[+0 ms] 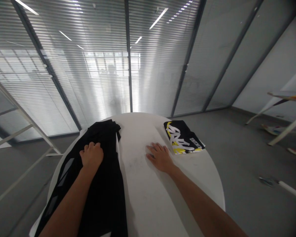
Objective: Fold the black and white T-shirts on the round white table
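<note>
A long black garment (102, 194) with grey panels lies over the left half of a round white table (148, 194), and its lower part hangs past the near edge. My left hand (91, 155) sits on the cloth with its fingers curled into it. My right hand (160, 157) lies flat on the bare tabletop, fingers spread, with its fingertips close to a folded black garment (183, 137). That folded piece has a white and yellow print and lies at the far right of the table, apart from my hand.
Behind the table stands a glass wall with blinds (101, 65). A white trestle frame (22, 131) stands at the left. To the right, a low stand (286, 108) rises from the grey floor (236, 154), and a white rod (291, 190) lies there.
</note>
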Action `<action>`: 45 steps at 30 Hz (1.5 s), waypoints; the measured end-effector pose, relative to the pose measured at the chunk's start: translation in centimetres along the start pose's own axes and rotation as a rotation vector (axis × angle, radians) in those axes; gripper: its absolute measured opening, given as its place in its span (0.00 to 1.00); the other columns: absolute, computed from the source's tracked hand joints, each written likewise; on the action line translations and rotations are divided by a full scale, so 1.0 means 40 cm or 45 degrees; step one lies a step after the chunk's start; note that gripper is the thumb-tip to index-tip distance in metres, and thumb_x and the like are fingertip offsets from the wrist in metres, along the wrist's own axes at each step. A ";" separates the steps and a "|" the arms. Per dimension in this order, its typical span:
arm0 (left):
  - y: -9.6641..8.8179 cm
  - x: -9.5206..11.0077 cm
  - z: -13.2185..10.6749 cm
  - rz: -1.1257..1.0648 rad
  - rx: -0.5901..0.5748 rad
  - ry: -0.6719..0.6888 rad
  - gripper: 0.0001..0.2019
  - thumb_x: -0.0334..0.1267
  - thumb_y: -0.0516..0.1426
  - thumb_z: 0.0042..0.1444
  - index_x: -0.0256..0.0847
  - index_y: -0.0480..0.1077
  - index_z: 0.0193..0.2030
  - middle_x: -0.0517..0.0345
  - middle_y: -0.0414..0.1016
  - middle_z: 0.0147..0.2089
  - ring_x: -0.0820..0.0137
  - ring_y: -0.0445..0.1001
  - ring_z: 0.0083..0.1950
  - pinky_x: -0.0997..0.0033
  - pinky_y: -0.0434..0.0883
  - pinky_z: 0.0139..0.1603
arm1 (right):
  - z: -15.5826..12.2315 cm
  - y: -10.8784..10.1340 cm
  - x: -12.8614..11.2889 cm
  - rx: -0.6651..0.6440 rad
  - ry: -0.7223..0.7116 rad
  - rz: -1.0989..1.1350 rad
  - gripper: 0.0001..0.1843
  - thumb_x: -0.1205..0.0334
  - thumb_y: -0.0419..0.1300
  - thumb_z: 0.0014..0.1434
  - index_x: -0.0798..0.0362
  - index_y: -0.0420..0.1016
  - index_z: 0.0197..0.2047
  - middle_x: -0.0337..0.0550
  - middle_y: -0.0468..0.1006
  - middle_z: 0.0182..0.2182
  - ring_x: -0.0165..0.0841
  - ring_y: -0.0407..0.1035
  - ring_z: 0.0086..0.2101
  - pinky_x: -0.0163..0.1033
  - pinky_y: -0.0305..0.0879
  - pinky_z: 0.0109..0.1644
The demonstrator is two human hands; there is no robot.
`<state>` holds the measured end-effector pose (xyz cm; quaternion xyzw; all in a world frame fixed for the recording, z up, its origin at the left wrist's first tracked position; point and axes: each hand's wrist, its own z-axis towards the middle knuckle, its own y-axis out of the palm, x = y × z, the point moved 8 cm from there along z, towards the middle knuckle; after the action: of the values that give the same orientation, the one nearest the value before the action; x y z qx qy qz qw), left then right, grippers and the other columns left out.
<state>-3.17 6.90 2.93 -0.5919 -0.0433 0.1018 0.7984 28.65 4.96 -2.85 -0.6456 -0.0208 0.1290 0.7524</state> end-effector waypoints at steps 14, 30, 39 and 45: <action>-0.038 -0.063 0.005 -0.183 0.025 -0.184 0.22 0.44 0.45 0.60 0.42 0.74 0.53 0.41 0.72 0.50 0.49 0.70 0.51 0.50 0.67 0.47 | 0.001 0.008 0.004 0.005 -0.002 -0.011 0.28 0.43 0.43 0.66 0.41 0.60 0.66 0.44 0.58 0.66 0.43 0.49 0.65 0.57 0.42 0.65; -0.053 0.012 -0.003 -0.253 0.176 0.102 0.16 0.38 0.47 0.61 0.41 0.74 0.47 0.47 0.74 0.46 0.56 0.69 0.48 0.58 0.67 0.47 | 0.001 0.004 0.003 -0.020 0.006 0.012 0.29 0.42 0.42 0.67 0.41 0.59 0.66 0.44 0.57 0.67 0.44 0.47 0.65 0.57 0.41 0.65; -0.070 0.194 -0.090 -0.350 0.131 0.627 0.11 0.34 0.49 0.61 0.40 0.73 0.40 0.52 0.73 0.41 0.63 0.69 0.45 0.64 0.66 0.48 | 0.002 0.007 0.005 -0.012 -0.001 0.025 0.29 0.42 0.43 0.67 0.41 0.60 0.66 0.45 0.57 0.67 0.44 0.48 0.65 0.57 0.41 0.65; -0.064 0.240 -0.130 -0.313 0.019 0.619 0.11 0.35 0.49 0.62 0.43 0.73 0.41 0.53 0.72 0.41 0.62 0.69 0.45 0.60 0.64 0.46 | 0.003 0.008 0.007 -0.011 0.002 0.031 0.28 0.43 0.43 0.67 0.41 0.60 0.66 0.46 0.57 0.67 0.44 0.48 0.65 0.57 0.41 0.65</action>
<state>7.47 3.35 3.35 -0.5832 0.0790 -0.1406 0.7961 28.85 5.19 -3.17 -0.6491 -0.0129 0.1377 0.7480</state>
